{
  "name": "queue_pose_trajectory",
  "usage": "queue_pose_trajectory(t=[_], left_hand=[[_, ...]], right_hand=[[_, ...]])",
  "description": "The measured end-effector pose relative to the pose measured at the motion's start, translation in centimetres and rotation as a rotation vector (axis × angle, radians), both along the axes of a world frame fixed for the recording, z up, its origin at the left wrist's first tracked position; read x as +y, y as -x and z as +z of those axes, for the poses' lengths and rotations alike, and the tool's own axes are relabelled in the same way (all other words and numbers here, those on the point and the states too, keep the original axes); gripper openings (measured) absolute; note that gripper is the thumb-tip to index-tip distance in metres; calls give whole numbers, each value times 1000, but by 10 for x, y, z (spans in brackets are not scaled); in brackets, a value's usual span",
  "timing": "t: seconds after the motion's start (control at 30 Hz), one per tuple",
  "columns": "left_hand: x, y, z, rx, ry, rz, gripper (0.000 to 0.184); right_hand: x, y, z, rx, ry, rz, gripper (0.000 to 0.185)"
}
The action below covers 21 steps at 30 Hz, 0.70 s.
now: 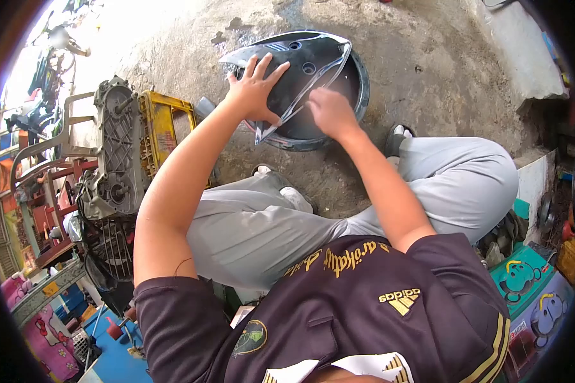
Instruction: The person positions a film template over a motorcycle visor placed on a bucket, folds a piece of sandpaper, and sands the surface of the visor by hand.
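Observation:
A glossy black motorcycle fairing panel (284,56) with a pale rim and two round holes lies tilted across a round black basin (363,96) on the ground. My left hand (254,92) rests on the panel with its fingers spread flat and its thumb near the lower edge. At the panel's right edge, over the basin, my right hand (332,113) is closed and slightly smeared by motion. Whatever its curled fingers hold, if anything, is hidden.
A grey metal engine casing (116,147) and a yellow crate (163,124) stand at my left. Stained concrete floor (421,83) surrounds the basin. At the lower right lie green and purple boxes (524,274) with cartoon prints. A raised concrete block (524,57) is at the upper right.

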<state>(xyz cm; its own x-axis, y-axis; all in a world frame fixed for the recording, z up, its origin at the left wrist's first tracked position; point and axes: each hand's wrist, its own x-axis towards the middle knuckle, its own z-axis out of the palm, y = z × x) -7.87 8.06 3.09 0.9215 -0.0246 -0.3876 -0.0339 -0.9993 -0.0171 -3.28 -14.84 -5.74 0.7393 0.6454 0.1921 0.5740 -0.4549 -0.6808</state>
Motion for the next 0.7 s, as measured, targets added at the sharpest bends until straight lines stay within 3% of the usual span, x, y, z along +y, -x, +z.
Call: queue_pose_trajectory(t=[0.17, 0.3, 0.4, 0.43, 0.5, 0.57, 0.7], left_hand=[[1, 1, -2, -1, 5, -6, 148], [0, -3, 1, 8, 7, -8, 147], [2, 2, -1, 26, 0, -4, 146], [1, 3, -2, 13, 2, -10, 146], [2, 1, 0, -15, 3, -17, 146], [1, -1, -1, 19, -6, -5, 146], [2, 3, -3, 19, 3, -5, 147]], right_hand=[[-13, -24, 4, 77, -61, -96, 18], [3, 9, 4, 59, -6, 34, 17], [-9, -15, 4, 37, -153, -88, 17], [-13, -21, 6, 124, -55, -89, 17], [-3, -9, 0, -8, -80, -64, 16], [4, 9, 7, 38, -50, 9, 16], [-14, -18, 8, 31, -51, -114, 17]])
